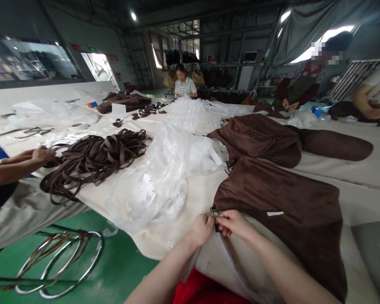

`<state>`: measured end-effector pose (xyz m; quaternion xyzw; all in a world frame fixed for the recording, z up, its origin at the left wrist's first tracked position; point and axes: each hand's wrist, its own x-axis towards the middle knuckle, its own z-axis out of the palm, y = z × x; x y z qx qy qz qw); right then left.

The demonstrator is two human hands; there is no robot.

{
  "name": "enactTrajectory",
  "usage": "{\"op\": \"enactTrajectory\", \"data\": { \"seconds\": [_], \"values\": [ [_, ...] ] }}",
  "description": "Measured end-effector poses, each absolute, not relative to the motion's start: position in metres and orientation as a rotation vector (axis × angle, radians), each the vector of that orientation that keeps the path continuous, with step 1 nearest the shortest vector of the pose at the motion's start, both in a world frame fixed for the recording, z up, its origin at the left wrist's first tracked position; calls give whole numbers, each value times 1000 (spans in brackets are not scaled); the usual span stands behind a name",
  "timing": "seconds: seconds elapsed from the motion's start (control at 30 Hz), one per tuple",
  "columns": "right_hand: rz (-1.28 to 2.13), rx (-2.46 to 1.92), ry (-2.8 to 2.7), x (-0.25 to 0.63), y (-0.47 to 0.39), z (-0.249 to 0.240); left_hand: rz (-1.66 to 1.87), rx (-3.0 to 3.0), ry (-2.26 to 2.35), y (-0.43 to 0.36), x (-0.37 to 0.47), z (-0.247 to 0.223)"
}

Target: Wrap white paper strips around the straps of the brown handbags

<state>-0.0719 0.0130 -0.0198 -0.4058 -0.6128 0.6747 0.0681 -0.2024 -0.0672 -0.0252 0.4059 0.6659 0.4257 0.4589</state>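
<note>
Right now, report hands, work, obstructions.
Left hand, right hand: both pinching small dark attachment at left edge of dark brown fabric piece. Crumpled translucent plastic sheeting nearby, not covering hands.

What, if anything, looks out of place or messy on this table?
The brown straps lie in a tangled heap at left, loops crossing every way, and crumpled clear plastic sprawls near your left hand; both look untidy. I see no clear spill or damage.

Green floor [123,257], dim grey wall [19,19]
</note>
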Motion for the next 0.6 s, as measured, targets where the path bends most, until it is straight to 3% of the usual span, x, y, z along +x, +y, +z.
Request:
{"op": "enactTrajectory", "data": {
  "seconds": [0.13,0.3,0.6],
  "values": [
    [2204,-1071,-1736,-65,12,-22,886,405,1167,-67,-213,-8],
    [2153,-921,-1744,-66,6,-26,786,4,579,-76,-219,5],
    [1961,-1108,-1980,-75,4,-43,838,-12,626,-93,-202,5]
  ]
}}
